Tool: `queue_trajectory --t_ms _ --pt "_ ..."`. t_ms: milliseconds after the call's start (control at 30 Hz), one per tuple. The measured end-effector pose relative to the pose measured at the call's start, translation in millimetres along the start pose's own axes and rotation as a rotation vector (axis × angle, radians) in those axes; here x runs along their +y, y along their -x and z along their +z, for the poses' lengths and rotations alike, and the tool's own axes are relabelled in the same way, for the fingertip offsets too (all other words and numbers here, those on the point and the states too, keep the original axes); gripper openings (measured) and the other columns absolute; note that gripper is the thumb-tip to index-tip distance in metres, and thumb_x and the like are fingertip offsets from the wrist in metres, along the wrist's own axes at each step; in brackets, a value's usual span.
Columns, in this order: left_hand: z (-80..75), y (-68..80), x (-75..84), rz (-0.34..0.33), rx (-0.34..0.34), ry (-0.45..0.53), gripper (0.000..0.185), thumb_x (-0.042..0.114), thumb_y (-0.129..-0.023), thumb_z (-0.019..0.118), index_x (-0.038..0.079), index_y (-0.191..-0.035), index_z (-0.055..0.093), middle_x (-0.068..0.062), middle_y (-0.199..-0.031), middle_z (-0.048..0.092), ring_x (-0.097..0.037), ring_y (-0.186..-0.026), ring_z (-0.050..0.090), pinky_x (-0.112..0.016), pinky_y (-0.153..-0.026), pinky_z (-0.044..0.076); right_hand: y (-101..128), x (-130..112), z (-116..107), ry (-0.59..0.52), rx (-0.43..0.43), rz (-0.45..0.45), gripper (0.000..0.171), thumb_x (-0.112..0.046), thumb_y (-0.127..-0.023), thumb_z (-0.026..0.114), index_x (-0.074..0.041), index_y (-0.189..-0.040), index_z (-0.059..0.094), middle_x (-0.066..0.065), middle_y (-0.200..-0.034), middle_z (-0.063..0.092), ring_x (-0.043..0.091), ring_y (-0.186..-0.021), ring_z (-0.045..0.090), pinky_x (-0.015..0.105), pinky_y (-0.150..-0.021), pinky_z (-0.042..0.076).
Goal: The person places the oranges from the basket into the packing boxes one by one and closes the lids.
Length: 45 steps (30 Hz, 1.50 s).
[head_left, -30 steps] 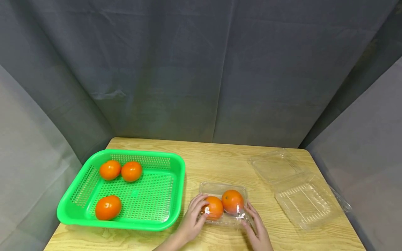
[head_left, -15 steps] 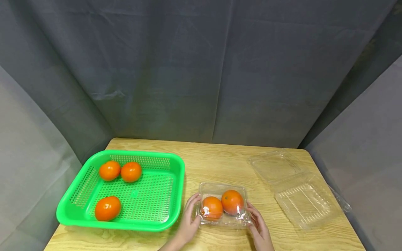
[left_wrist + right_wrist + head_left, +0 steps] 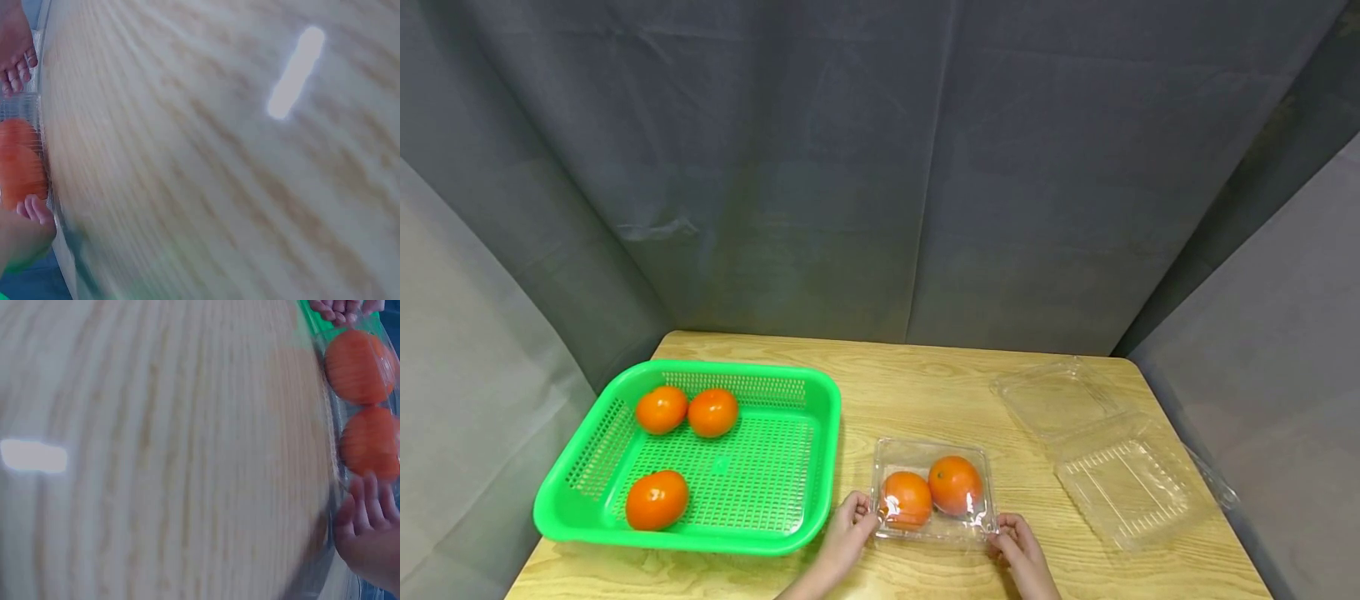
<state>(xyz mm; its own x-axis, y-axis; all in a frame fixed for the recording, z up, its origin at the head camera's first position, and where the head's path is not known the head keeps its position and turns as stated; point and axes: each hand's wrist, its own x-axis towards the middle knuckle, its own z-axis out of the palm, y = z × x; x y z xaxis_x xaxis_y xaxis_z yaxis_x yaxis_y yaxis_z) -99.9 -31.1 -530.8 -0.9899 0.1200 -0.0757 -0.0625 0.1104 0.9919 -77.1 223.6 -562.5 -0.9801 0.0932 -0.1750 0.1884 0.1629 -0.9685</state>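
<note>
A lidded clear plastic clamshell box stands on the wooden table with two round orange fruits inside, the left one slightly nearer than the right one. My left hand pinches the box's near left corner between thumb and curled fingers. At the near right corner, my right hand pinches the rim likewise. The left wrist view catches both hands and the fruits at its left edge. In the right wrist view, my right hand is beside the box, its fingertips at the plastic wall.
Left on the table is a green plastic basket holding three orange fruits, two at its back and one in front. An unfolded clear clamshell box lies at the right, with another piece of clear plastic beside it. Grey curtains surround the table.
Both hands have slid from the box's sides and top toward its near corners, and their fingers have curled in. The box and fruits have stayed in place.
</note>
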Motion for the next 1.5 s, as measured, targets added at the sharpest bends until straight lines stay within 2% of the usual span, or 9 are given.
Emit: queue_trajectory --t_ms 100,233,433,567,667,733,1200,1333,1500 --pt "-0.5 -3.5 -11.5 -0.036 -0.040 0.025 0.006 -0.003 -0.076 0.049 -0.008 -0.075 0.049 0.002 -0.062 0.042 -0.005 -0.053 0.039 -0.015 -0.048 0.034 -2 0 -5 0.004 -0.110 0.066 0.025 -0.008 -0.091 0.040 0.016 -0.096 0.047 0.002 -0.072 0.056 0.010 -0.061 0.054 0.023 -0.057 0.045" --pt "0.3 -8.2 -29.2 -0.093 -0.075 0.072 0.014 0.001 -0.079 0.049 -0.009 -0.070 0.052 0.001 -0.056 0.046 -0.007 -0.049 0.042 -0.016 -0.045 0.035 -3 1 -10 -0.044 -0.266 0.003 0.037 -0.008 -0.095 0.033 0.028 -0.092 0.042 0.001 -0.069 0.058 0.008 -0.061 0.055 0.023 -0.058 0.048" --pt "1.6 -8.9 -35.3 -0.126 -0.089 0.127 0.015 0.005 -0.077 0.050 -0.007 -0.068 0.053 0.002 -0.054 0.047 -0.007 -0.047 0.043 -0.015 -0.043 0.034 -3 2 -14 -0.133 -0.352 -0.020 0.038 -0.007 -0.096 0.032 0.031 -0.092 0.035 -0.004 -0.070 0.057 0.006 -0.064 0.056 0.021 -0.060 0.048" --pt "1.6 -8.8 -34.2 -0.138 -0.098 0.140 0.013 0.005 -0.078 0.050 0.001 -0.065 0.051 0.003 -0.053 0.046 -0.007 -0.047 0.042 -0.015 -0.044 0.033 -3 3 -16 -0.188 -0.399 -0.008 0.030 -0.007 -0.096 0.033 0.015 -0.083 0.049 -0.005 -0.071 0.057 0.005 -0.066 0.056 0.022 -0.062 0.048" --pt "1.1 -8.6 -34.6 -0.145 -0.105 0.144 0.015 0.005 -0.079 0.049 0.006 -0.064 0.050 0.003 -0.053 0.046 -0.006 -0.047 0.041 -0.016 -0.044 0.033 -4 4 -19 -0.229 -0.444 -0.003 0.025 -0.008 -0.096 0.033 -0.005 -0.084 0.055 -0.006 -0.073 0.058 0.005 -0.068 0.057 0.022 -0.065 0.049" --pt "0.9 -8.4 -34.8 -0.151 -0.109 0.151 0.016 0.005 -0.080 0.048 0.008 -0.064 0.049 0.003 -0.054 0.046 -0.006 -0.048 0.041 -0.016 -0.044 0.033 -4 5 -20 -0.245 -0.468 -0.004 0.026 -0.008 -0.096 0.033 -0.010 -0.085 0.056 -0.007 -0.075 0.058 0.004 -0.069 0.057 0.022 -0.066 0.049" --pt "-1.6 -9.4 -36.9 -0.138 -0.161 0.173 0.016 0.001 -0.079 0.048 0.009 -0.065 0.046 0.005 -0.053 0.043 -0.003 -0.047 0.039 -0.015 -0.045 0.032 -6 7 -24 -0.235 -0.462 0.045 0.022 -0.009 -0.096 0.035 -0.011 -0.086 0.055 -0.006 -0.077 0.057 0.005 -0.071 0.056 0.023 -0.069 0.050" --pt "-2.9 -4.7 -21.3 -0.131 -0.163 0.176 0.016 -0.002 -0.079 0.046 -0.004 -0.063 0.044 0.004 -0.054 0.043 -0.004 -0.048 0.038 -0.015 -0.046 0.032 -6 7 -23 -0.241 -0.456 0.035 0.021 -0.009 -0.096 0.036 -0.009 -0.087 0.055 -0.005 -0.077 0.057 0.005 -0.070 0.056 0.023 -0.068 0.050" --pt "-4.0 -2.9 -15.9 -0.123 -0.160 0.177 0.017 -0.003 -0.080 0.046 -0.001 -0.063 0.044 0.003 -0.055 0.043 -0.004 -0.049 0.039 -0.015 -0.047 0.033 -7 4 -23 -0.218 -0.461 0.071 0.020 -0.011 -0.096 0.036 -0.008 -0.088 0.054 -0.003 -0.077 0.057 0.006 -0.071 0.057 0.023 -0.068 0.050"
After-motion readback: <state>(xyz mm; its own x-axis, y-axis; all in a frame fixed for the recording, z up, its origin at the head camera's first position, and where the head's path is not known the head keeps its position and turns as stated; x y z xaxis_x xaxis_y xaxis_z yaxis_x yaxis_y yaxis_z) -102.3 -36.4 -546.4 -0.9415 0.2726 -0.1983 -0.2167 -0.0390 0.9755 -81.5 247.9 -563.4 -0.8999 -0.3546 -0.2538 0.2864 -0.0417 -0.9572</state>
